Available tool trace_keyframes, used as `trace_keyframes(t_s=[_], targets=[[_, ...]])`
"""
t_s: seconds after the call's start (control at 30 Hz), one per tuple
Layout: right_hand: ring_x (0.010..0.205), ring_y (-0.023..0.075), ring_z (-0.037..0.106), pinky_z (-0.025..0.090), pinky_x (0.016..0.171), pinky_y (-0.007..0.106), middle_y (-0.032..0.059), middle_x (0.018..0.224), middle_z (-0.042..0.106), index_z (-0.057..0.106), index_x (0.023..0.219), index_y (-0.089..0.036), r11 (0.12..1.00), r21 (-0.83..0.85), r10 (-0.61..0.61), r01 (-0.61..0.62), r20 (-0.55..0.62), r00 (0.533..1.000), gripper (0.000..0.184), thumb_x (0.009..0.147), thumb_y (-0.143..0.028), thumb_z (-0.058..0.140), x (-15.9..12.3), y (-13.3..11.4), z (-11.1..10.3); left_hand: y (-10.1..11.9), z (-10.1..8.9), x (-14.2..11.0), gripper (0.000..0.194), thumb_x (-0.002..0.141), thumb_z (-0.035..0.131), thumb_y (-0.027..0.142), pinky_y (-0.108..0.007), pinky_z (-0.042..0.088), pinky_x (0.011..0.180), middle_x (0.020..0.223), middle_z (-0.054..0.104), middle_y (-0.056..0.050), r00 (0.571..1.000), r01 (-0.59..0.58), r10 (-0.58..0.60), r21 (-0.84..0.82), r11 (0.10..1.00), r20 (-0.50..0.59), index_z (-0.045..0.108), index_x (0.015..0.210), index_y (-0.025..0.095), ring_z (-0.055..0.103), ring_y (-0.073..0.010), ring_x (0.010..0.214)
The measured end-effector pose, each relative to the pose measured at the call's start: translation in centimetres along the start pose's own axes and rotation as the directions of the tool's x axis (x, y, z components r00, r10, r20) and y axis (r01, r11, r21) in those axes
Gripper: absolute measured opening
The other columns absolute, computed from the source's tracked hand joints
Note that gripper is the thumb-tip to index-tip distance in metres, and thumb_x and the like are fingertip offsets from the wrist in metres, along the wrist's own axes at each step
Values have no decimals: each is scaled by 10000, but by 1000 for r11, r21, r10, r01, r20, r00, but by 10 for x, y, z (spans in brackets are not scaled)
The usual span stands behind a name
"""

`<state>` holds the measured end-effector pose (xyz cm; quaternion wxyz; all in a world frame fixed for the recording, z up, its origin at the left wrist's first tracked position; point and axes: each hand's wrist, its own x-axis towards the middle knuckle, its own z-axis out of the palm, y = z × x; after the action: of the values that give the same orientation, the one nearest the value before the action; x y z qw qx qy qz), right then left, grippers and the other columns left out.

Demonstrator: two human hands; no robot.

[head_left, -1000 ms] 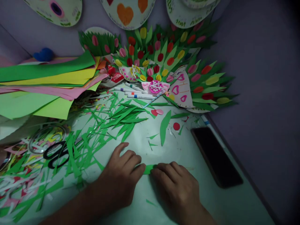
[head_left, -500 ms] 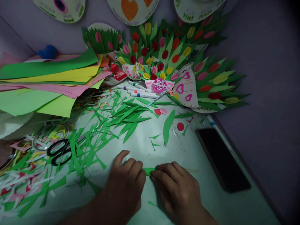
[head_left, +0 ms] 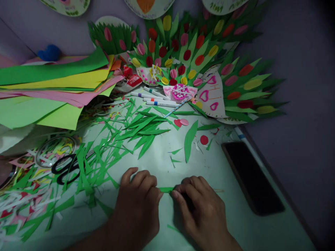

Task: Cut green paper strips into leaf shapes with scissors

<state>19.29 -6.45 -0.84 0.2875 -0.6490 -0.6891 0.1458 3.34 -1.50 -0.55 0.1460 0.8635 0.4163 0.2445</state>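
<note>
At the front of the table, my left hand (head_left: 138,205) and my right hand (head_left: 204,209) sit a short gap apart. Between them stretches a narrow green paper strip (head_left: 166,189), its ends hidden by my fingers. My left fingers are curled closed over its left end. The thumb and fingertips of my right hand pinch the other end. A thin pale stick (head_left: 219,190) pokes out to the right from behind my right hand; whether the paper is wrapped around it I cannot tell. A small green scrap (head_left: 173,228) lies below the strip.
Black-handled scissors (head_left: 66,169) lie among green offcuts at left, near a tape roll (head_left: 56,150). Cut paper leaves (head_left: 146,130) and markers (head_left: 162,103) are farther back. A phone (head_left: 252,177) rests at right. Coloured sheets (head_left: 52,78) and paper-flower crafts (head_left: 246,87) line the wall.
My right hand's fingers have lifted and rolled back, so its thumb now shows at the strip's end. Slightly more of the strip is visible. The whole view has shifted a little.
</note>
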Motion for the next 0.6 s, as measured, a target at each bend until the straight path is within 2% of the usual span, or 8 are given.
trace_keyframes(t_s=[0.2, 0.6], targets=[[673, 177, 472, 354, 574, 295, 25, 687, 538, 568, 725, -195, 997, -72, 23, -24, -13, 1000, 92, 799, -221, 521, 4, 0, 2, 1, -3, 7, 190, 732, 482, 136, -480, 350, 786, 702, 570, -59, 993, 115, -115, 9, 993, 23, 570, 567, 170, 497, -241, 794], [686, 189, 502, 387, 539, 278, 11, 673, 558, 556, 672, -226, 979, -172, 104, -106, -23, 994, 159, 788, -335, 556, -1, 12, -6, -4, -4, 10, 150, 706, 540, 161, -484, 370, 760, 741, 570, -67, 990, 135, -136, 69, 988, 21, 561, 558, 175, 475, -253, 802]])
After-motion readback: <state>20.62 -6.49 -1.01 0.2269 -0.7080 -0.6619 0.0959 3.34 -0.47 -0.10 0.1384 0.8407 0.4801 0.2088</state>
